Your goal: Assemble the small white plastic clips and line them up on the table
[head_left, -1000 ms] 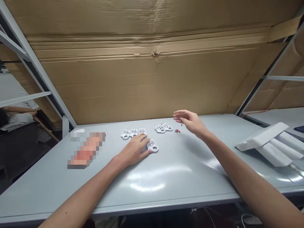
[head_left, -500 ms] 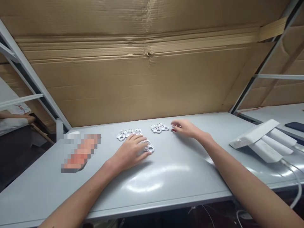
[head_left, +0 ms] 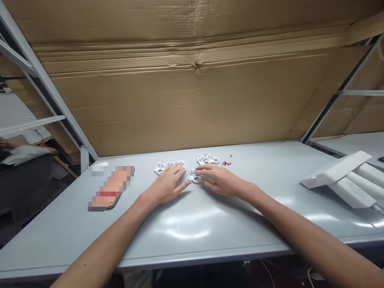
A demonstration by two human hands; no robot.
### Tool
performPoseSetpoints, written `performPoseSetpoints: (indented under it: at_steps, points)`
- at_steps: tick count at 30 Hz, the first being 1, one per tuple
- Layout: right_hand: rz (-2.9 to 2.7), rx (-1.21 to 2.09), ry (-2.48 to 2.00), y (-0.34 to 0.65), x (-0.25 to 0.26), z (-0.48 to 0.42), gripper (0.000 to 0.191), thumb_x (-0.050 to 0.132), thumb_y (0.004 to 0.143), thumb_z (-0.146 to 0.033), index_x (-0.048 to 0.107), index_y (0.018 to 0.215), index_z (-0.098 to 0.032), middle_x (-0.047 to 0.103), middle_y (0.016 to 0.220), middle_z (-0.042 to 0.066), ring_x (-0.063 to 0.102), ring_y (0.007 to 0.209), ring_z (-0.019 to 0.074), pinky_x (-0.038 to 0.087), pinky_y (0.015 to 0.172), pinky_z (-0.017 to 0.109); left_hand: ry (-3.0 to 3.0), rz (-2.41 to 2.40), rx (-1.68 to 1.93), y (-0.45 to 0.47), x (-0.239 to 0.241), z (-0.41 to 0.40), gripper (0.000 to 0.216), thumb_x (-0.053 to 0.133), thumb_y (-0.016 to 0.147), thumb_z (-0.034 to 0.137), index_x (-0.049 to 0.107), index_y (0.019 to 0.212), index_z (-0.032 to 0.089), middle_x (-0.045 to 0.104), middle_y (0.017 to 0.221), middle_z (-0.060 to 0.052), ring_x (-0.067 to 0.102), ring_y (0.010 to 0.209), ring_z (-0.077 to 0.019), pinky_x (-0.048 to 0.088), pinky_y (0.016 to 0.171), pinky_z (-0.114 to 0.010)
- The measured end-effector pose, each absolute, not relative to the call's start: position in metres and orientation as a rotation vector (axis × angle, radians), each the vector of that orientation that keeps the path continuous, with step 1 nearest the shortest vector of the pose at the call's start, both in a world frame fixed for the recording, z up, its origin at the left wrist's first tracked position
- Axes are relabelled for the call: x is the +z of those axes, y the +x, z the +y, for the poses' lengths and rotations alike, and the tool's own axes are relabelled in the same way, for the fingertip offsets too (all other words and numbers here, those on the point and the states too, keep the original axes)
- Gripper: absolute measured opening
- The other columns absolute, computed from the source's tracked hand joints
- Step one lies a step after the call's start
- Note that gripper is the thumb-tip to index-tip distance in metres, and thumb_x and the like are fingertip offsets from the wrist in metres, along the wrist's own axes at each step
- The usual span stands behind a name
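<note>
Both hands meet at centre table: the right hand (head_left: 220, 180) has its fingers (head_left: 207, 172) lying close together, tips on a white perforated plastic plate (head_left: 194, 176), though whether they clamp it I can't tell, while the left hand (head_left: 166, 186) sits just beside it, fingers (head_left: 177, 172) flat and slightly apart. Up toward the far edge of the grey table (head_left: 210, 244) lie a row of three matching white plates (head_left: 169, 167), a pair of white plates (head_left: 208, 159) and tiny red pieces (head_left: 226, 163).

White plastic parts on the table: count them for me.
6. A row of three white plastic parts lies ahead of the left hand, a pair ahead of the right hand, and one between the hands. The hands could hide another.
</note>
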State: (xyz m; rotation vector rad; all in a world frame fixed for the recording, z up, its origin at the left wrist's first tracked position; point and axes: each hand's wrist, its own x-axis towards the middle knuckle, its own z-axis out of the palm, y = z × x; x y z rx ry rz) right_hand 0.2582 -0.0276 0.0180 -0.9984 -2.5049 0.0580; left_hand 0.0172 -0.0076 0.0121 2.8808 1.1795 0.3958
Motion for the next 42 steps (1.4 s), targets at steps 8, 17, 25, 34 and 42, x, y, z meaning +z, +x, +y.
performPoseSetpoints:
  at_steps: [8,17,25,34,42]
  points:
    - [-2.563,0.063,-0.998,0.249,0.011,-0.029,0.028,0.048,0.096,-0.025,0.068,0.114,-0.019,0.070,0.116,0.013,0.065,0.105,0.0264,0.052,0.090,0.043,2.862,1.230,0.295,0.009,0.010,0.000,0.055,0.031,0.101,0.054,0.045,0.142,0.020,0.041,0.152,-0.013,0.032,0.143,-0.0306,0.021,0.117,-0.055]
    - [-2.501,-0.051,-1.095,0.247,-0.002,-0.015,0.041,0.047,0.097,-0.035,0.057,0.129,-0.012,0.059,0.132,0.021,0.055,0.122,0.0328,0.045,0.100,0.050,2.809,1.289,0.172,0.012,0.010,-0.002,0.060,0.028,0.102,0.053,0.038,0.147,0.015,0.036,0.154,-0.015,0.029,0.145,-0.0313,0.020,0.117,-0.056]
    - [-2.520,-0.007,-1.162,0.238,0.002,-0.024,0.042,0.042,0.099,-0.041,0.060,0.122,-0.012,0.065,0.121,0.019,0.060,0.112,0.0305,0.047,0.097,0.046,2.793,1.360,0.122,0.015,0.014,-0.005,0.060,0.026,0.102,0.054,0.038,0.147,0.018,0.035,0.155,-0.012,0.028,0.145,-0.0284,0.019,0.118,-0.049]
    - [-2.512,0.182,-1.199,0.244,-0.011,-0.010,0.066,0.040,0.096,-0.057,0.041,0.147,-0.016,0.040,0.153,0.016,0.029,0.144,0.0335,0.029,0.116,0.052,2.804,1.348,0.145,0.015,0.012,-0.004,0.057,0.030,0.102,0.052,0.039,0.146,0.017,0.037,0.154,-0.013,0.030,0.144,-0.0296,0.020,0.118,-0.051]
    - [-2.427,-0.013,-1.209,0.260,-0.001,-0.006,0.038,0.049,0.096,-0.039,0.062,0.123,-0.015,0.061,0.129,0.019,0.054,0.123,0.0345,0.042,0.102,0.052,2.837,1.308,0.229,0.015,0.010,-0.005,0.051,0.037,0.101,0.049,0.044,0.141,0.018,0.043,0.150,-0.015,0.036,0.141,-0.0309,0.023,0.116,-0.053]
